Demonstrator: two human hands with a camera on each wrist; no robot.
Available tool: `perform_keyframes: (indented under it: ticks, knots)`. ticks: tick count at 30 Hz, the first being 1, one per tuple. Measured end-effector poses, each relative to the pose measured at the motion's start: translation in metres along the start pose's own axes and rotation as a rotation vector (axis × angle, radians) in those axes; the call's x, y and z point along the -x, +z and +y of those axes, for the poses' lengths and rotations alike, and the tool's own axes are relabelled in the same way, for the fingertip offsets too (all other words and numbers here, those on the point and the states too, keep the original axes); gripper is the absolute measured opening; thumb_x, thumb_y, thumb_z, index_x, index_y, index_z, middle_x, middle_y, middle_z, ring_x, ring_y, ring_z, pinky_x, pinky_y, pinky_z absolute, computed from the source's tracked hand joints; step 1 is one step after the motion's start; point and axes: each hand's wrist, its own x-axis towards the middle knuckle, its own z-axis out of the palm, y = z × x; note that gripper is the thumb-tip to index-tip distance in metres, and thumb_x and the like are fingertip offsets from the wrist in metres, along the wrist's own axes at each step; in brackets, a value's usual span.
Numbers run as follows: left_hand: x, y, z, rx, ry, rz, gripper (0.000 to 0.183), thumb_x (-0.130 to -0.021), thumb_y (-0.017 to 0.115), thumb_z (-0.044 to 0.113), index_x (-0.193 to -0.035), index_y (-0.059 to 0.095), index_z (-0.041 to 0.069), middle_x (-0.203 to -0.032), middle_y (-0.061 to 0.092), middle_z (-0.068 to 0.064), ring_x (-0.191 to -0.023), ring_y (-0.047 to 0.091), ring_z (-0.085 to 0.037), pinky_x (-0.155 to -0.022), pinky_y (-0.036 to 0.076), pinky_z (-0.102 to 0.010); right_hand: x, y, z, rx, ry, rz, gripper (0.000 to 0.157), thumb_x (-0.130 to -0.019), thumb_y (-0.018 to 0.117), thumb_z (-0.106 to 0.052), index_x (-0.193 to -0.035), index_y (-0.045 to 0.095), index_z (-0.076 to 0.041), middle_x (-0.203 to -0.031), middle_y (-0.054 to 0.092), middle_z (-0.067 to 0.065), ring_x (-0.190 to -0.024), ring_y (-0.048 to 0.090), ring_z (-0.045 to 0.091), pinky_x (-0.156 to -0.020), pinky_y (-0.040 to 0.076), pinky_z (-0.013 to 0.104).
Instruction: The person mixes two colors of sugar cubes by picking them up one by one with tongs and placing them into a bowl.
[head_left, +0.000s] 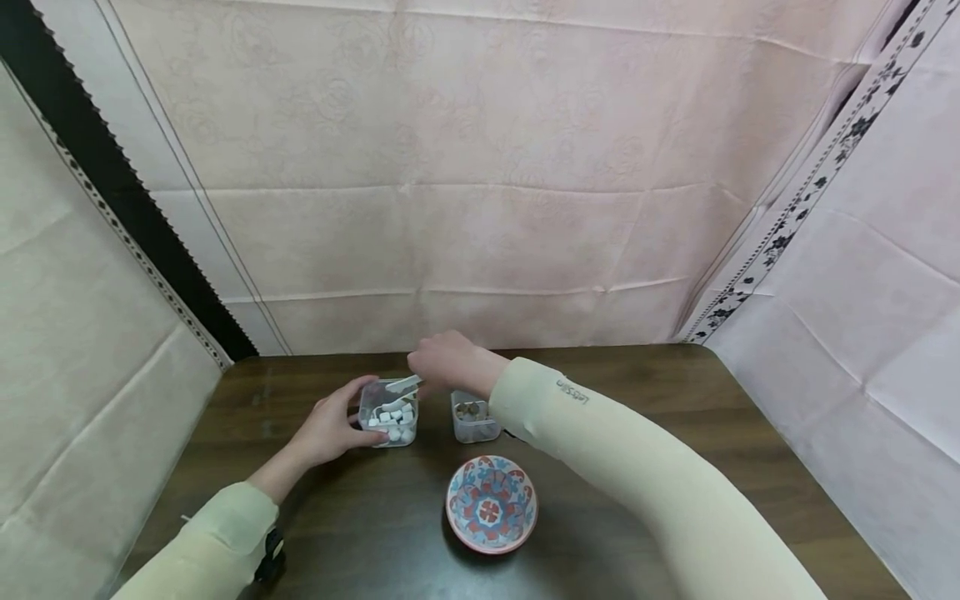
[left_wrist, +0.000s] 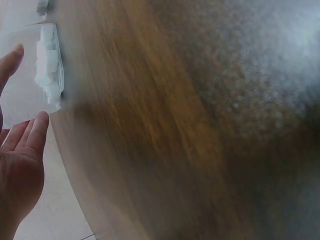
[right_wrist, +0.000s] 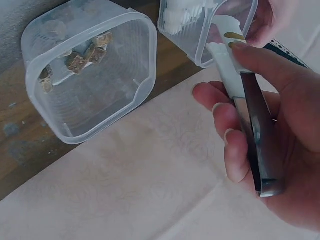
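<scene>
Jutting from the right grip point(right_wrist: 302, 105), tongs point(right_wrist: 261, 127) face white cubes point(head_left: 396, 415).

On my feeds I count two hands point(head_left: 333, 427) point(head_left: 453, 364), two clear containers point(head_left: 375, 395) point(head_left: 480, 432), one patterned bowl point(head_left: 489, 507), one pair of tongs point(right_wrist: 265, 145), one bench point(head_left: 360, 517), at least three brown lumps point(right_wrist: 76, 62), and white pieces point(head_left: 401, 414) too clustered to number.
</scene>
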Motion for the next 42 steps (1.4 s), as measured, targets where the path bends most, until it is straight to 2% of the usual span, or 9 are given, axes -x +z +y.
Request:
perform_keyframes:
  ticks: [7, 17, 28, 32, 36, 42]
  knots:
    - [-0.001, 0.001, 0.001, -0.002, 0.006, 0.001, 0.096, -0.083, 0.095, 0.022, -0.16, 0.041, 0.005, -0.155, 0.052, -0.024, -0.138, 0.056, -0.046, -0.105, 0.057, -0.051, -0.009, 0.001, -0.004, 0.058, 0.013, 0.0, 0.027, -0.097, 0.075, -0.045, -0.103, 0.078, -0.019, -0.108, 0.077, 0.001, -0.096, 0.073, 0.021, -0.08, 0.063, 0.038]
    - [-0.002, 0.001, 0.0, 0.001, 0.007, -0.002, 0.096, -0.083, 0.095, 0.021, -0.161, 0.04, 0.004, -0.155, 0.052, -0.024, -0.138, 0.056, -0.046, -0.104, 0.058, -0.049, -0.02, 0.005, -0.013, 0.121, 0.021, -0.022, 0.024, -0.098, 0.076, -0.043, -0.112, 0.078, -0.023, -0.112, 0.077, -0.004, -0.099, 0.072, 0.016, -0.082, 0.063, 0.035]
    - [-0.002, 0.001, -0.002, 0.002, 0.001, -0.008, 0.097, -0.084, 0.095, 0.023, -0.161, 0.04, 0.004, -0.156, 0.05, -0.025, -0.138, 0.056, -0.046, -0.105, 0.057, -0.048, -0.027, 0.011, -0.026, 0.203, -0.001, 0.006, 0.025, -0.104, 0.069, -0.04, -0.122, 0.079, -0.024, -0.108, 0.078, -0.005, -0.084, 0.069, 0.011, -0.073, 0.062, 0.027]
    - [-0.001, 0.001, -0.001, 0.01, 0.0, -0.012, 0.097, -0.083, 0.095, 0.022, -0.161, 0.04, 0.005, -0.156, 0.05, -0.025, -0.138, 0.056, -0.046, -0.105, 0.057, -0.047, -0.028, 0.012, -0.029, 0.214, -0.001, 0.02, 0.029, -0.104, 0.07, -0.045, -0.122, 0.079, -0.025, -0.108, 0.078, -0.005, -0.083, 0.069, 0.011, -0.073, 0.061, 0.027]
    - [-0.001, 0.001, -0.001, 0.016, -0.005, -0.013, 0.096, -0.084, 0.095, 0.021, -0.161, 0.04, 0.006, -0.157, 0.05, -0.024, -0.138, 0.056, -0.045, -0.105, 0.057, -0.047, -0.028, 0.013, -0.03, 0.235, 0.005, 0.031, 0.024, -0.106, 0.067, -0.039, -0.121, 0.08, -0.025, -0.107, 0.078, -0.006, -0.083, 0.07, 0.011, -0.072, 0.061, 0.026]
    - [-0.001, 0.001, 0.0, 0.019, -0.012, -0.009, 0.096, -0.084, 0.094, 0.021, -0.161, 0.04, 0.006, -0.157, 0.05, -0.024, -0.138, 0.056, -0.045, -0.104, 0.057, -0.048, -0.024, 0.013, -0.034, 0.327, -0.016, 0.047, 0.02, -0.109, 0.065, -0.032, -0.12, 0.081, -0.029, -0.108, 0.079, -0.008, -0.084, 0.072, 0.011, -0.072, 0.063, 0.026]
